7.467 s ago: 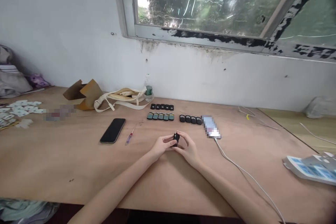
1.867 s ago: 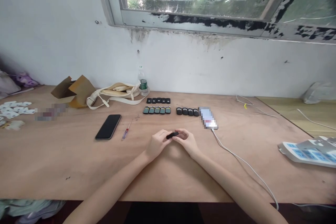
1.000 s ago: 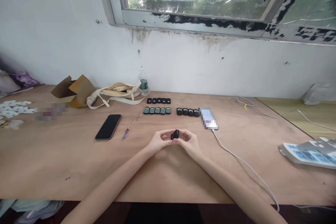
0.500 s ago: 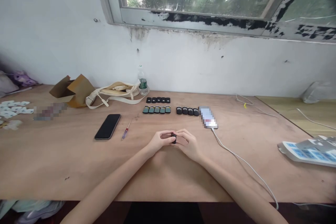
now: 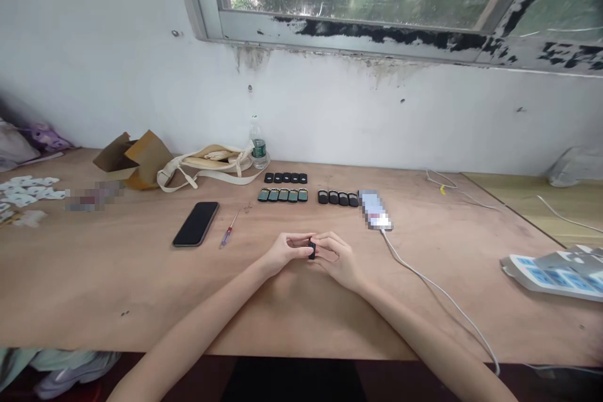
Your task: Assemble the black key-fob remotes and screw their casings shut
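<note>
My left hand and my right hand meet at the middle of the wooden table, fingers pinched together on a small black part held between them. Beyond them lie three short rows of similar small pieces: a row of black caps, a row of greenish pieces and a row of black shells. A small red and blue screwdriver rests left of my hands.
A black phone lies left of the screwdriver. A second phone with a white cable lies to the right. A cloth bag, a water bottle, a cardboard box and a power strip stand around.
My hands have kept turning the small black part between the fingertips; it now stands more on edge and mostly hidden. The view has shifted slightly.
</note>
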`<state>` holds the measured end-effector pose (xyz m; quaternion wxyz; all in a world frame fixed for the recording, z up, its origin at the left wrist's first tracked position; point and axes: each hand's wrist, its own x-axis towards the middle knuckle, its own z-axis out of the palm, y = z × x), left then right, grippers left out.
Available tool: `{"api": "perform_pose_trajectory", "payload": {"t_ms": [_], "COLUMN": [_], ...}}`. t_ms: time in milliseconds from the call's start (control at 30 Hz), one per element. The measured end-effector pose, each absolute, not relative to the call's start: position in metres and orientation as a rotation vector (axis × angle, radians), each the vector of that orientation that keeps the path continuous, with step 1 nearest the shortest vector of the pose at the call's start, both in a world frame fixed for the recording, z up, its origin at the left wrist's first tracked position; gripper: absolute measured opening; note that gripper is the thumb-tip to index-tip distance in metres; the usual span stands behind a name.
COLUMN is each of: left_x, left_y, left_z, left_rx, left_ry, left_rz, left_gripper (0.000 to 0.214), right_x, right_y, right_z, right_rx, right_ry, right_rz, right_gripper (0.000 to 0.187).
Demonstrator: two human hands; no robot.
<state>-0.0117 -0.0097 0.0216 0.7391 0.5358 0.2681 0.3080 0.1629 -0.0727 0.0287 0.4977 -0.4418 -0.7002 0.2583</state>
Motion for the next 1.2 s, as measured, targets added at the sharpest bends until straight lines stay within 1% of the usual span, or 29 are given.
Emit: {"api": "perform_pose_trajectory", "payload": {"t_ms": [67, 100, 200, 233, 267, 333, 433, 500, 567, 733, 867, 1000, 1200], "left_x": [-0.011, -0.011, -0.011, -0.012, -0.012, -0.013, -0.013, -0.013, -0.012, -0.006, -0.002, -0.001, 0.003], "left_y": [-0.009, -0.009, -0.005, -0.004, -0.004, -0.004, -0.008, -0.010, -0.010, -0.010, -0.013, -0.016, -0.022], "left_z": [0.024, 0.024, 0.026, 0.026, 0.027, 0.028, 0.031, 0.031, 0.029, 0.022, 0.019, 0.020, 0.020], "left_rx": [1.184, 1.186, 1.199, 1.213, 1.234, 1.291, 1.368, 1.384, 1.381, 1.380, 1.418, 1.483, 1.468], "left_ry": [0.605, 0.615, 0.622, 0.614, 0.604, 0.589, 0.600, 0.608, 0.606, 0.615, 0.662, 0.669, 0.728], "left_rz": [0.725, 0.758, 0.855, 0.873, 0.877, 0.854, 0.794, 0.775, 0.790, 0.887, 0.934, 0.918, 0.933], "left_gripper": [0.063, 0.065, 0.079, 0.082, 0.083, 0.081, 0.079, 0.080, 0.077, 0.047, 0.037, 0.031, 0.027], "right_x": [0.164, 0.165, 0.168, 0.168, 0.168, 0.168, 0.167, 0.167, 0.167, 0.163, 0.157, 0.155, 0.151], "right_y": [-0.071, -0.070, -0.066, -0.065, -0.065, -0.064, -0.064, -0.064, -0.064, -0.067, -0.071, -0.072, -0.070], "right_z": [0.029, 0.029, 0.031, 0.032, 0.033, 0.034, 0.034, 0.033, 0.031, 0.027, 0.027, 0.027, 0.022], "right_rx": [-1.049, -1.037, -1.003, -0.993, -0.982, -0.967, -0.978, -0.997, -1.017, -1.077, -1.098, -1.137, -1.175], "right_ry": [-1.706, -1.715, -1.660, -1.610, -1.556, -1.472, -1.442, -1.439, -1.444, -1.465, -1.487, -1.478, -1.497], "right_rz": [0.629, 0.651, 0.791, 0.865, 0.948, 1.096, 1.173, 1.148, 1.117, 1.013, 0.970, 0.952, 0.879], "right_gripper": [0.023, 0.029, 0.057, 0.061, 0.060, 0.051, 0.045, 0.042, 0.040, 0.040, 0.041, 0.037, 0.032]}}
